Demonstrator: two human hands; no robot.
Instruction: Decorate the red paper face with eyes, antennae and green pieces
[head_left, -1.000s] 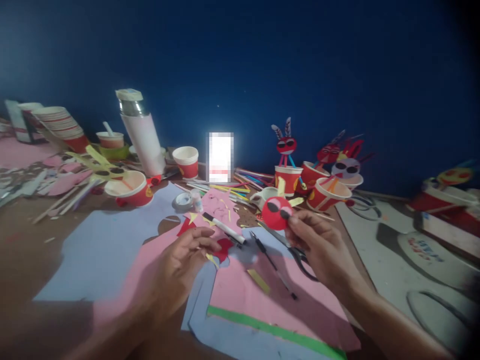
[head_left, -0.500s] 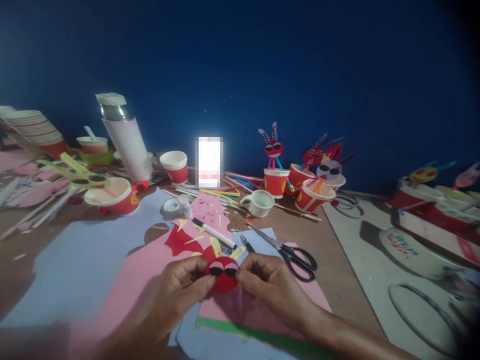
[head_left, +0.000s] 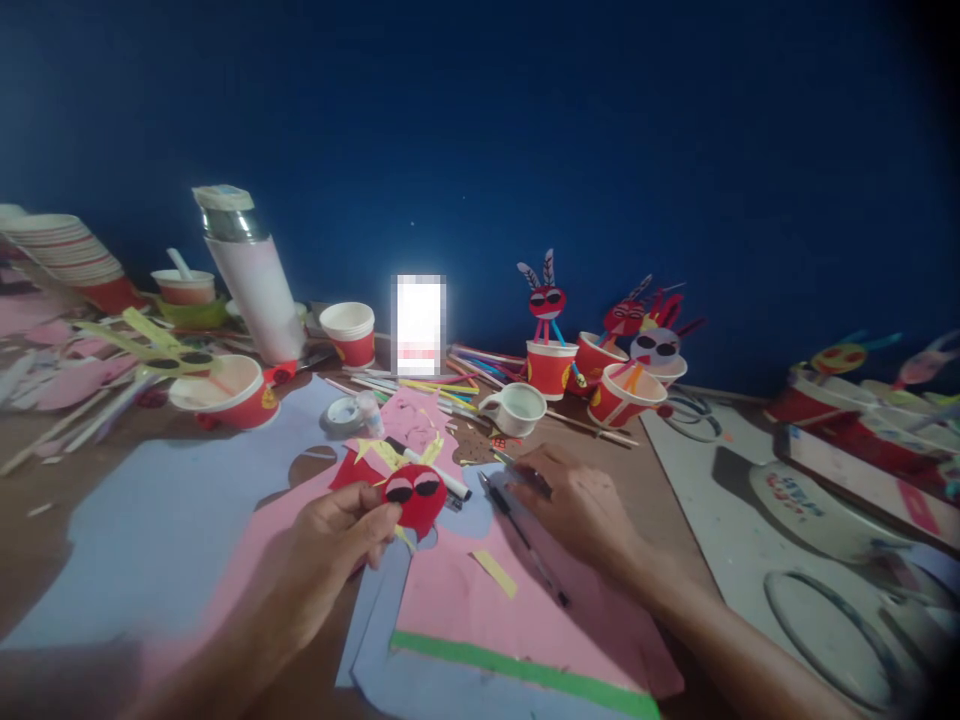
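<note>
My left hand (head_left: pixel 341 535) pinches a red paper face (head_left: pixel 414 498) with two dark eyes and yellow strips on top, held just above the pink paper sheet (head_left: pixel 495 610). My right hand (head_left: pixel 574 505) lies over the scissors (head_left: pixel 517 468) on the table, fingers curled on them; only a blade tip shows. A black pen (head_left: pixel 517 530) lies just left of that hand, and a white marker (head_left: pixel 435 474) sits behind the red face.
A white mug (head_left: pixel 517 408), red paper cups with craft figures (head_left: pixel 551 355), a tape roll (head_left: pixel 345 412), coloured sticks (head_left: pixel 450 385), a tall flask (head_left: pixel 251 280) and a red bowl (head_left: pixel 225 385) crowd the back. Light blue paper (head_left: pixel 172 500) lies left, a grey board (head_left: pixel 750 480) right.
Both hands held the red face half a second ago. Now only my left hand holds it, shifted left, while my right hand has moved right onto the scissors.
</note>
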